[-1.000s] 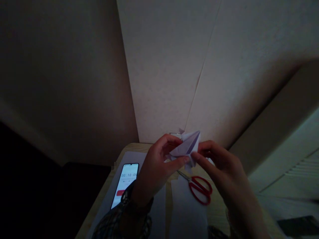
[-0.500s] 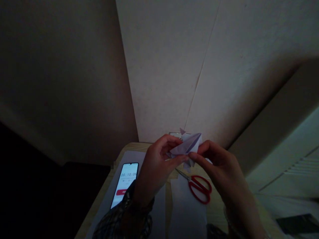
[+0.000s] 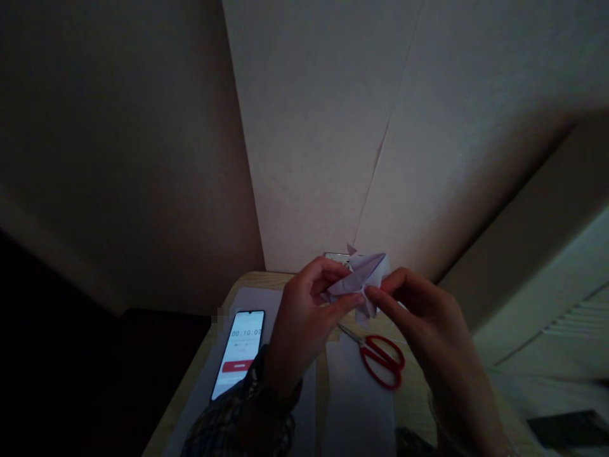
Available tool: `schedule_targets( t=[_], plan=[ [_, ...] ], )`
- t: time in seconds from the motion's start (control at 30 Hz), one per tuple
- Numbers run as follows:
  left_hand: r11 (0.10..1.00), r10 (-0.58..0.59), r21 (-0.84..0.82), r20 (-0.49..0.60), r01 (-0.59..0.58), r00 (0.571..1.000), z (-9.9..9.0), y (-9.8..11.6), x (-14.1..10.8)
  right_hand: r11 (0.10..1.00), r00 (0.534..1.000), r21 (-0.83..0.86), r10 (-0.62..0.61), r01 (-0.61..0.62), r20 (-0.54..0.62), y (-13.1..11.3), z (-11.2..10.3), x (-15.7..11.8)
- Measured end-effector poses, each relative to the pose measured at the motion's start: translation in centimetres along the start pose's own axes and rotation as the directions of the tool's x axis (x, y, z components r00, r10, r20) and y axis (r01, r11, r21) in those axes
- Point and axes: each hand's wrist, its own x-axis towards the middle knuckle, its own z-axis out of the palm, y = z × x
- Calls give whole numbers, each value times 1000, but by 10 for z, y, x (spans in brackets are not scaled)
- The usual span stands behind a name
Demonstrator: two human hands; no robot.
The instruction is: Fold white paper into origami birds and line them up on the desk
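A folded white paper shape [image 3: 359, 274] with pointed flaps is held up above the table, between both hands. My left hand [image 3: 311, 311] grips its left side, thumb along the lower edge and fingers behind. From the right, my right hand [image 3: 416, 304] pinches the paper's lower right edge between thumb and index finger. Fingertips behind the paper are partly hidden. Just below the hands, red-handled scissors [image 3: 383, 362] lie with their blades pointing up and left, partly over a white paper sheet [image 3: 359, 400].
A phone [image 3: 240, 352] showing a running timer lies on more white paper [image 3: 304, 412] at the left of the wooden table [image 3: 190, 374]. A pale wall [image 3: 314, 158] rises right behind the table. Some object with a light rim sits behind the folded paper.
Both hands and the folded paper have shifted slightly to the right. The right thumb sits a little higher on the paper, and its flaps look slightly turned.
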Motion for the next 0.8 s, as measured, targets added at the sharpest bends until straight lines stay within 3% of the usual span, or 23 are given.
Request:
schedule_targets(
  t=[0.33, 0.8],
  plan=[
    [997, -38, -63, 17, 39, 999, 1, 1, -1, 998, 993, 59, 9, -16, 118, -2, -5, 1],
    [992, -92, -89, -80, 85, 993, 7, 5, -1, 1000, 992, 1, -6, 6, 128, -4, -7, 1]
  ],
)
